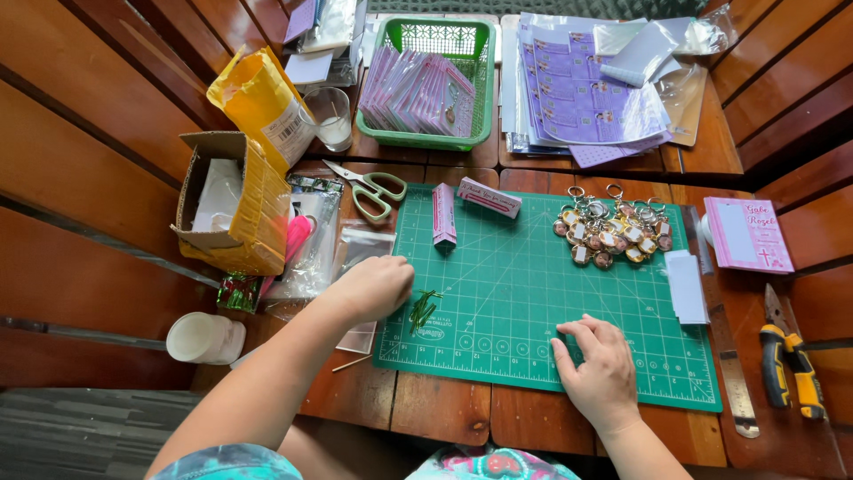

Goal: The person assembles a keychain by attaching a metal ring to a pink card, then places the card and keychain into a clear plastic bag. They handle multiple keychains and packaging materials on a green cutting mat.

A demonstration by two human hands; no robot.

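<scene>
wooden slats frame a crowded tabletop [444, 413] with a green cutting mat [533, 293] at its middle, likely as the working ground. the left hand [373, 286] curls at the mat's left edge, fingertips pinched toward a small bundle of green strips [423, 310] just beside it; whether the grip holds one, i cannot tell. the right hand [600, 369] lies flat and released on the mat's near edge, seemingly steadying it. keychains [611, 233] sit heaped far right on the mat, scissors [373, 191] off its far left corner.
</scene>
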